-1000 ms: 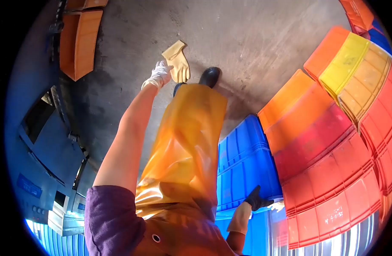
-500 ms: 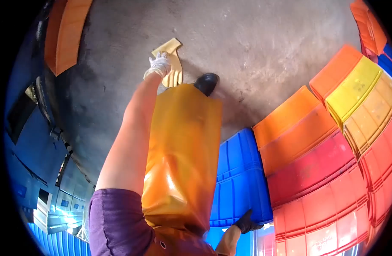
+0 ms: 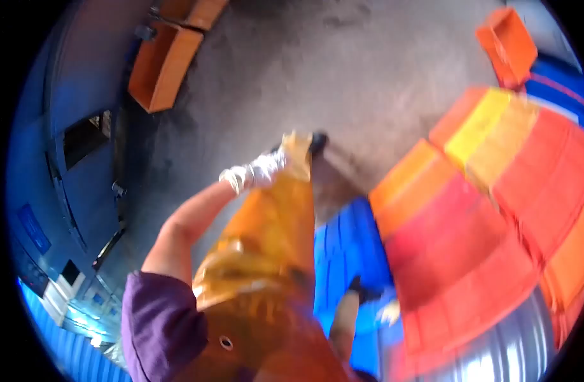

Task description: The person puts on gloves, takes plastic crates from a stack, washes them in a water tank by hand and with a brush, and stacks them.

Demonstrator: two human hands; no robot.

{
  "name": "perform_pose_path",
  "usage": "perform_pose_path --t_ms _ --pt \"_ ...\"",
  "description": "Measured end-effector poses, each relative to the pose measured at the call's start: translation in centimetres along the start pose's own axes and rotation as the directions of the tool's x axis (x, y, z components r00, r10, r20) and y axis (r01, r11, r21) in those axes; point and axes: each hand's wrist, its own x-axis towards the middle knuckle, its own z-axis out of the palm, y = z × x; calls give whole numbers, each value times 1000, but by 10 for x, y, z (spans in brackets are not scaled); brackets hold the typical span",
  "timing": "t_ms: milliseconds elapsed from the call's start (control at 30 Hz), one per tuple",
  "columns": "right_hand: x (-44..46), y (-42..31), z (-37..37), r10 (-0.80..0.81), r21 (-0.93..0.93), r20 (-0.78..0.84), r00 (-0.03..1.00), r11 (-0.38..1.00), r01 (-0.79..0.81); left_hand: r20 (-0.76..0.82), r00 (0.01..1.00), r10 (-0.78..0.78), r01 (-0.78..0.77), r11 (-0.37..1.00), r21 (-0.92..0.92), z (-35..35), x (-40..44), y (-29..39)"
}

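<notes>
Glare streaks the apron [image 3: 263, 267] in a blurred, black-cornered fisheye view.

An industrial workplace, by the look of it: crates [image 3: 454, 254] stacked in bright colours, bare grey floor [image 3: 254, 83], blue panels [image 3: 82, 76], a long glossy apron [image 3: 273, 223].

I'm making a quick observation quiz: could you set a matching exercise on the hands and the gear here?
1. Pale yellow rubber glove
2. Left hand
3. Right hand
4. Long, shiny orange apron

A. Dark-gloved
B. Hanging down the wearer's front
C. Gripped, not worn
D. White-gloved

Pairs: 1-C, 2-D, 3-A, 4-B
</notes>
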Motion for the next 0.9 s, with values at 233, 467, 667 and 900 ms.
perform_pose_path --t_ms 233,467,667,900 --pt "-45 -70 -111 167 -75 314 935 986 -150 189 966 180 -207 968 141 -36 -33 158" --pt "-137 -145 -304 -787 593 -426 446 129 794 253 844 473 -460 881 -112 -67 -44 273" --pt "-189 -206 -391 -979 92 -202 11 -8 996 329 901 284 -337 934 117 -108 -27 384" --pt "-167 -269 -433 -976 196 85 199 213 957 237 872 428 -479 845 239 -119 47 324"
